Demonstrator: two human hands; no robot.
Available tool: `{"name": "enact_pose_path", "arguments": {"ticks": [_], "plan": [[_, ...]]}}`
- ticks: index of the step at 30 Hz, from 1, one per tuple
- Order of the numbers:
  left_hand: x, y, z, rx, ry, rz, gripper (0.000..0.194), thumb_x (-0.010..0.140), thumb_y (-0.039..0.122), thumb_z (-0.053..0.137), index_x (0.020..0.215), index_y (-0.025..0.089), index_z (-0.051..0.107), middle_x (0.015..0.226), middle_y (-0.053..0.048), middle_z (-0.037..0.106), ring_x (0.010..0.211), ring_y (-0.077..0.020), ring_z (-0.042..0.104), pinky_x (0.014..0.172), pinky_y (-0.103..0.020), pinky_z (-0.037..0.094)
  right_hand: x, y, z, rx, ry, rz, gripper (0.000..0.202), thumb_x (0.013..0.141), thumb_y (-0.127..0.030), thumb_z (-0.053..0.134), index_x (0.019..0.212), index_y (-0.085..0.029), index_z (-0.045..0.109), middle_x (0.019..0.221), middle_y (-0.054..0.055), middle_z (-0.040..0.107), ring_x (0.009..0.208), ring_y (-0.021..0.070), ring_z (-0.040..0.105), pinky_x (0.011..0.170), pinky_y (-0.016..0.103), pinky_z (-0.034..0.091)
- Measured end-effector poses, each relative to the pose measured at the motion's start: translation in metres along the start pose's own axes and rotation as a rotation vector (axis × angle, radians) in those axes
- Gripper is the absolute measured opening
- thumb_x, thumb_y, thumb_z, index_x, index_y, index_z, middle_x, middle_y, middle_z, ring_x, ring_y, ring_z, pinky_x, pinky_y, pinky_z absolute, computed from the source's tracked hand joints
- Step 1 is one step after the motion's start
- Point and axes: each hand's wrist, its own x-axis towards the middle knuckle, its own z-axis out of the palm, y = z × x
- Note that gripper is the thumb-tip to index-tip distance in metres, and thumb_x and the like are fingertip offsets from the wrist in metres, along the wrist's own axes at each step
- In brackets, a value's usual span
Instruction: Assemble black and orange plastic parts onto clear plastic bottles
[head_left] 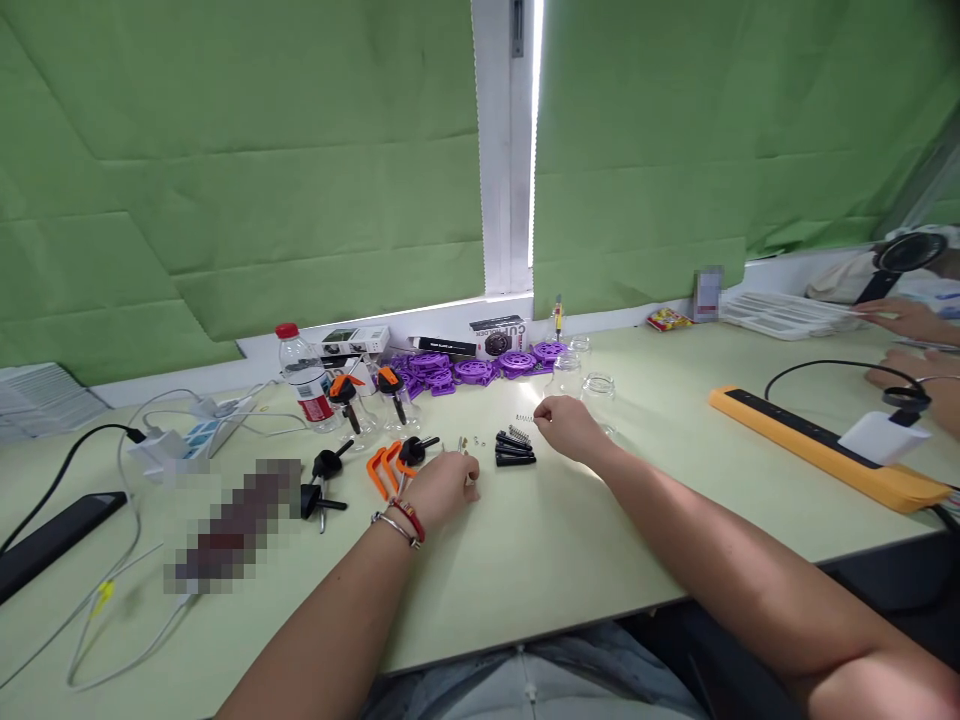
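Observation:
My right hand (571, 428) is closed in a pinch at the end of a thin spring (523, 418) over the table. My left hand (446, 487) is curled low on the table, its fingertips partly hidden; what they hold, if anything, I cannot make out. Small metal parts (463, 442) lie just beyond it. Between my hands are several black tapered pieces (514, 455), with more springs (517, 434) behind them. Left of my left hand lie orange curved handles (385, 468) and black stoppers with metal stems (412, 452) (327, 463).
Glass jars (599, 396) stand beyond my right hand. Glass bottles with orange-and-black tops (350, 402), purple plastic parts (474, 372) and boxes (499, 338) line the back. A water bottle (303, 375) and cables are left. An orange power strip (810, 440) and another person's hands (911, 320) are right.

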Motion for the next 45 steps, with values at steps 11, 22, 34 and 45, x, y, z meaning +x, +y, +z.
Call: {"name": "enact_pose_path", "arguments": {"ticks": [11,22,34,45], "plan": [[0.003,0.003,0.003,-0.029,-0.009,0.015,0.009,0.071,0.015,0.054,0.066,0.016,0.061,0.069,-0.004,0.063,0.064,-0.0148,0.055,0.055,-0.023,0.034,-0.005,0.010,0.030,-0.179,-0.059,0.069,0.012,0.081,-0.021,0.051,0.085,-0.015,0.061,0.086,0.010,0.065,0.081,0.0198,0.059,0.061,0.025,0.036],[0.070,0.044,-0.007,0.072,0.114,0.036,0.013,0.079,0.022,0.054,0.078,0.019,0.066,0.088,-0.007,0.064,0.082,-0.0204,0.058,0.067,-0.028,0.041,0.001,0.021,0.027,-0.103,-0.103,0.039,0.015,0.081,-0.021,0.049,0.084,-0.015,0.063,0.085,0.010,0.066,0.082,0.0194,0.060,0.066,0.025,0.039],[0.108,0.051,0.012,0.069,0.059,-0.070,0.011,0.077,0.021,0.058,0.079,0.017,0.069,0.084,-0.009,0.068,0.079,-0.0210,0.061,0.067,-0.028,0.043,0.002,0.020,0.027,-0.073,-0.131,0.038,0.016,0.083,-0.024,0.050,0.086,-0.019,0.064,0.086,0.008,0.066,0.076,0.0197,0.060,0.061,0.027,0.038],[0.077,0.016,-0.032,0.008,0.194,-0.068,0.014,0.079,0.025,0.054,0.083,0.018,0.066,0.085,-0.006,0.067,0.074,-0.0177,0.059,0.067,-0.027,0.043,0.002,0.022,0.025,-0.056,-0.135,0.023,0.018,0.082,-0.024,0.050,0.084,-0.016,0.066,0.086,0.011,0.067,0.081,0.0207,0.061,0.064,0.026,0.039]]}}
